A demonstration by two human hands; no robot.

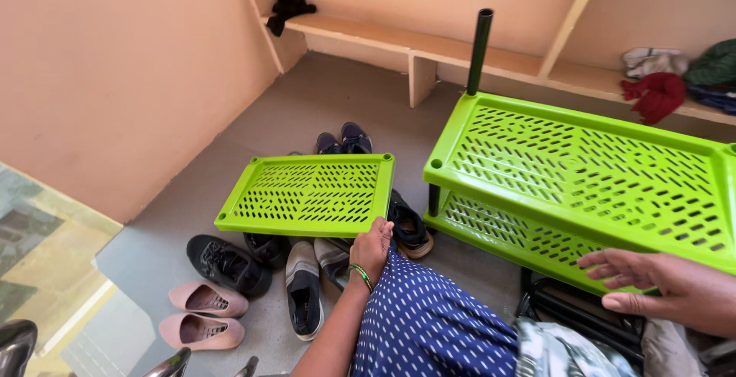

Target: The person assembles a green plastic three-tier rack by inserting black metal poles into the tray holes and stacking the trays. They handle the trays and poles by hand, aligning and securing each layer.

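Observation:
My left hand (372,247) grips the near edge of a loose lime-green perforated plastic shelf panel (310,193), which is held level above a cluster of shoes. A green bangle circles that wrist. My right hand (663,285) rests with fingers spread on the front edge of the lower tier of a lime-green shoe rack (583,170), which has two tiers assembled. A dark green pole (481,49) stands upright from the rack's back left corner. My blue dotted clothing (429,316) fills the foreground.
Shoes lie on the grey floor: pink flats (203,312), a black sneaker (226,263), a grey slip-on (305,289), dark blue shoes (345,139), a sandal (410,227). A wall shelf (429,44) holds black cloth (287,7) and red clothing (655,93).

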